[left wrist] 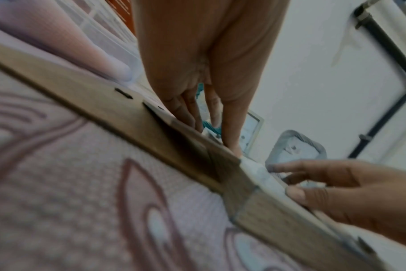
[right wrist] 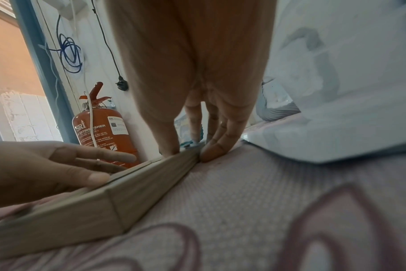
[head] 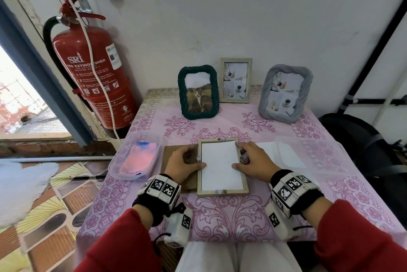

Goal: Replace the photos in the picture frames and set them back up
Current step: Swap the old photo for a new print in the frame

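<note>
The wooden frame lies face down on the table, directly in front of us, with a white photo back seated in its recess.

Head view: our left hand rests at the frame's 9 o'clock edge, thumb flat on the paper. Our right hand rests at the 3 o'clock edge, thumb likewise flat on the paper. Neither pair of hands' fingers closes around anything; both lie extended, pressing. A brown backing board lies partly under the left hand. At 12 o'clock three frames stand upright: a green frame, a slim pale frame and a grey frame. A plastic tub sits at 9 o'clock.

Left wrist view: the left-hand fingers reach straight down onto the frame's long rail.

Right wrist view: the right-hand fingers bear on the far corner of the rail.

We judge the frame light and stiff, and any glazing beneath fragile. The photo is thin, flexible and easily creased or smudged. Hold the frame by its two long rails; handle the photo by its edges only.
</note>
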{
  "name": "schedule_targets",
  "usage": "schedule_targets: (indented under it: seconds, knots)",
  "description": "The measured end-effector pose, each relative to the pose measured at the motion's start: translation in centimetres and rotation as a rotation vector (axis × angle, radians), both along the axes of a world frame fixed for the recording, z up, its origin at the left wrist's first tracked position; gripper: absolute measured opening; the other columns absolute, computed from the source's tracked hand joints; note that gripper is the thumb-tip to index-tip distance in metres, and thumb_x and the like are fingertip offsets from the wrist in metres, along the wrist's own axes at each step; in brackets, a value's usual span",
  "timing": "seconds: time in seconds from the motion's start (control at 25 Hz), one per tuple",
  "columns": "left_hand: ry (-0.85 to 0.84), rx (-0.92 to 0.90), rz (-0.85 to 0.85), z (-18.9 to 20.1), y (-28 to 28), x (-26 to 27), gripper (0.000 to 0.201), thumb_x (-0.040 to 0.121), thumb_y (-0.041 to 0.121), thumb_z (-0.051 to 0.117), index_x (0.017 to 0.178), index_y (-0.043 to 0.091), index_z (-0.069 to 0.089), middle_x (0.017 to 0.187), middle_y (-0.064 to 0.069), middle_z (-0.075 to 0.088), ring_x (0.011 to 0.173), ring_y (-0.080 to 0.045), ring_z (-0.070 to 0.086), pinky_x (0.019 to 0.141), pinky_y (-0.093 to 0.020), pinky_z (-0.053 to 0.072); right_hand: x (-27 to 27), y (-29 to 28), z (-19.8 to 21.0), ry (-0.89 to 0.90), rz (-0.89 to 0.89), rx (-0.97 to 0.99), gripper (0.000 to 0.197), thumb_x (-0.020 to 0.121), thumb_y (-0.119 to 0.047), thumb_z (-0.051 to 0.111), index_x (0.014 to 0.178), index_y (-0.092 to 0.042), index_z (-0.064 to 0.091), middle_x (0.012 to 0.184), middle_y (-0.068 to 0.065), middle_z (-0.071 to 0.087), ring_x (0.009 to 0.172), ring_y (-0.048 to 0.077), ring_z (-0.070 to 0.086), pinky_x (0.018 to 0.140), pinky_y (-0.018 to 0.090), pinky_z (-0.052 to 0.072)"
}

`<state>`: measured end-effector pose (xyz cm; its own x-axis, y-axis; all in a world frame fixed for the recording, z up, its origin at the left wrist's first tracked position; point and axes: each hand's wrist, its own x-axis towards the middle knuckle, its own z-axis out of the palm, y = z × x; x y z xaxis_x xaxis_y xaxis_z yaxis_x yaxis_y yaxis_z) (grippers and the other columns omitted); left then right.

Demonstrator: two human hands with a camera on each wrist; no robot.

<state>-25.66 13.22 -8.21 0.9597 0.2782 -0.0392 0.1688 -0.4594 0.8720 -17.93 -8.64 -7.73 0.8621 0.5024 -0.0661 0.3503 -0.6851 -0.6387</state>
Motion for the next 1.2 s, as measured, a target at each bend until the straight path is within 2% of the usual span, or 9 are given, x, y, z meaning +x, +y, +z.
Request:
schedule_targets:
  seconds: [0.16, 0.24, 0.36, 0.48, 0.68, 0.92, 1.04, 1.12, 1.2]
  knots:
    - [-0.028, -0.003, 0.138, 0.1, 1.4, -1.4, 0.051, 0.081, 0.011, 0.070, 0.127, 0.003, 0.051, 0.130, -0.012, 0.055, 0.121, -0.022, 0.051, 0.103, -0.031, 0.042, -0.3, -0.4, -0.1, -0.017, 0.000, 0.018, 0.057, 0.082, -0.016, 0.068, 0.134, -0.010, 0.045, 0.121, 0.015, 0.053, 0.105, 0.027, 0.054, 0.088, 0.024, 0.038]
    - [0.061, 0.127, 0.161, 0.1, 2.0, -2.1, 0.055, 0.083, 0.018, 0.068, 0.131, 0.002, 0.045, 0.134, -0.012, 0.050, 0.124, -0.025, 0.048, 0.106, -0.034, 0.039, -0.4, -0.5, 0.0, -0.001, -0.007, 0.037, 0.055, 0.082, -0.012, 0.066, 0.133, -0.010, 0.046, 0.120, 0.016, 0.054, 0.106, 0.028, 0.054, 0.092, 0.028, 0.040]
    - [0.186, 0.343, 0.147, -0.3, 2.0, -2.9, 0.060, 0.084, 0.033, 0.066, 0.131, 0.003, 0.044, 0.135, -0.015, 0.045, 0.125, -0.028, 0.044, 0.107, -0.036, 0.037, -0.7, -0.5, 0.0, 0.003, 0.010, 0.039, 0.052, 0.083, -0.011, 0.066, 0.132, -0.011, 0.048, 0.117, 0.017, 0.055, 0.106, 0.029, 0.054, 0.090, 0.028, 0.040]
    - [0.226, 0.412, 0.135, -0.4, 1.7, -3.1, 0.060, 0.084, 0.039, 0.065, 0.130, 0.005, 0.047, 0.132, -0.014, 0.047, 0.123, -0.028, 0.045, 0.106, -0.035, 0.037, -0.9, -0.6, 0.0, 0.025, -0.002, 0.052, 0.055, 0.083, -0.013, 0.067, 0.134, -0.010, 0.047, 0.121, 0.014, 0.055, 0.107, 0.027, 0.055, 0.091, 0.026, 0.040]
    - [0.142, 0.247, 0.174, 0.9, 1.9, -3.0, 0.053, 0.078, 0.024, 0.073, 0.123, 0.010, 0.050, 0.124, -0.011, 0.056, 0.116, -0.025, 0.051, 0.101, -0.035, 0.042, -0.9, -0.7, 0.0, 0.048, 0.000, 0.054, 0.058, 0.084, -0.016, 0.068, 0.137, -0.012, 0.045, 0.123, 0.012, 0.056, 0.103, 0.022, 0.055, 0.090, 0.023, 0.041]
    - [0.039, 0.387, 0.220, 3.1, 1.2, -2.8, 0.048, 0.081, 0.010, 0.064, 0.126, 0.009, 0.050, 0.127, -0.015, 0.049, 0.118, -0.027, 0.047, 0.101, -0.031, 0.035, -0.9, -0.8, 0.1, 0.039, 0.013, 0.068, 0.056, 0.083, -0.016, 0.069, 0.135, -0.015, 0.048, 0.118, 0.011, 0.058, 0.094, 0.016, 0.053, 0.086, 0.021, 0.041]
    - [-0.100, 0.212, 0.319, 4.9, 1.8, -2.7, 0.046, 0.083, 0.002, 0.060, 0.128, 0.005, 0.049, 0.124, -0.014, 0.055, 0.110, -0.026, 0.056, 0.097, -0.035, 0.045, -1.0, -0.6, 0.2, 0.031, 0.016, 0.076, 0.055, 0.082, -0.015, 0.070, 0.133, -0.015, 0.049, 0.116, 0.011, 0.060, 0.094, 0.019, 0.055, 0.088, 0.025, 0.043]
    - [-0.050, 0.159, 0.331, 5.7, 2.2, -2.4, 0.045, 0.084, 0.004, 0.061, 0.128, 0.006, 0.051, 0.116, -0.012, 0.062, 0.102, -0.024, 0.061, 0.090, -0.033, 0.048, -1.1, -0.6, 0.2, 0.046, 0.016, 0.095, 0.054, 0.082, -0.014, 0.070, 0.133, -0.015, 0.050, 0.114, 0.009, 0.060, 0.091, 0.017, 0.055, 0.086, 0.024, 0.043]
    - [0.025, 0.208, 0.304, 6.2, 2.1, -2.2, 0.037, 0.083, 0.010, 0.063, 0.120, 0.008, 0.059, 0.106, -0.011, 0.068, 0.096, -0.024, 0.063, 0.086, -0.032, 0.049, -1.1, -1.0, 0.2, 0.048, 0.003, 0.113, 0.054, 0.082, -0.014, 0.070, 0.132, -0.014, 0.051, 0.109, 0.006, 0.059, 0.090, 0.016, 0.054, 0.085, 0.023, 0.043]
